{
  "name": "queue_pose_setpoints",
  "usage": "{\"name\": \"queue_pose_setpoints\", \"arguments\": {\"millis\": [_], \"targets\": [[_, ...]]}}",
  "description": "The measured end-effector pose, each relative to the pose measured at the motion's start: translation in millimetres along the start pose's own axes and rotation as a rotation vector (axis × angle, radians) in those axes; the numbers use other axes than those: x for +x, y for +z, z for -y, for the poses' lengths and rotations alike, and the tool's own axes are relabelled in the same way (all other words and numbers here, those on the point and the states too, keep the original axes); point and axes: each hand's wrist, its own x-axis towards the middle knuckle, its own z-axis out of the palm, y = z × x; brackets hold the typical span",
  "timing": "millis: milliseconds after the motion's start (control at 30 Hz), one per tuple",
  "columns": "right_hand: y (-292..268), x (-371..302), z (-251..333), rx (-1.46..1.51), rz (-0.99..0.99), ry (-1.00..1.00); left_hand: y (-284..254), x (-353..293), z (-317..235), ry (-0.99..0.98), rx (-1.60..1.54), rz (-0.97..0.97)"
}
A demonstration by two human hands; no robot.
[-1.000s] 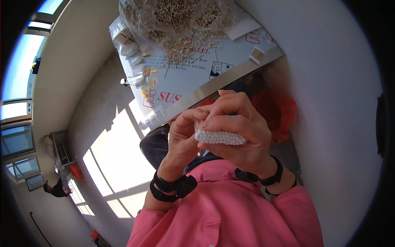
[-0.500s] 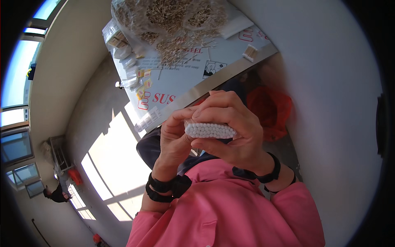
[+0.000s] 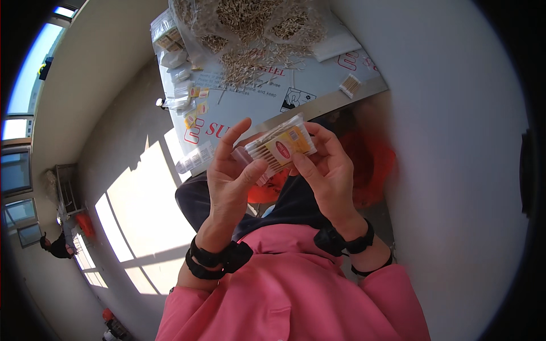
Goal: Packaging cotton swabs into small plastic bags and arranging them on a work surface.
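Observation:
A clear plastic packet of cotton swabs point(image 3: 272, 152) with a yellow and red label is held in front of my body, above my lap. My right hand point(image 3: 331, 173) grips its right end, thumb on the label side and fingers behind. At the other end, by the bag's loose pinkish edge, is my left hand point(image 3: 230, 176). Its thumb presses the packet's lower left corner and its index finger sticks up, while the other fingers are partly hidden behind the bag. Wooden sticks show through the plastic beside the label.
Ahead stands a table point(image 3: 250, 105) with a large clear bag point(image 3: 199, 28) and a heap of loose cotton swabs point(image 3: 250, 65). Small plastic bags point(image 3: 181, 94) and yellow labels point(image 3: 191, 118) lie at its left. A swab bundle point(image 3: 350, 85) sits near the right edge. Below hangs a red bag point(image 3: 369, 170).
The packet has turned from its white cotton-tip end to its labelled face. My left index finger has lifted off it, and my hands have moved slightly apart.

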Motion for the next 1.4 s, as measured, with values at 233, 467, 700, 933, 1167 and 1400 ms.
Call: {"name": "queue_pose_setpoints", "arguments": {"millis": [233, 467, 700, 933, 1167, 1400], "targets": [[2.3, 10.1, -88.2, 0.57, -0.053, 0.326, -7.0, 14.5, 61.6, 0.105, 0.141, -0.178], [-51.6, 81.7, -74.4, -0.658, 0.168, -0.226, -57.3, 67.9, 58.9, 0.055, 0.665, 0.029], [-60.1, 136.8, -93.7, -0.753, 0.336, -0.186, -82.3, 117.2, 95.8, 0.123, 0.807, 0.146], [-77.4, 152.9, -154.4, -0.875, 0.249, -0.249, -101.4, 137.5, 149.6, 0.119, 0.698, -0.009], [-82.1, 149.0, -173.8, -0.898, 0.237, -0.143, -123.1, 140.7, 176.7, 0.15, 0.709, -0.028], [-92.7, 150.2, -171.8, -0.885, 0.276, -0.152, -120.4, 142.6, 173.4, 0.081, 0.784, 0.026]]}}
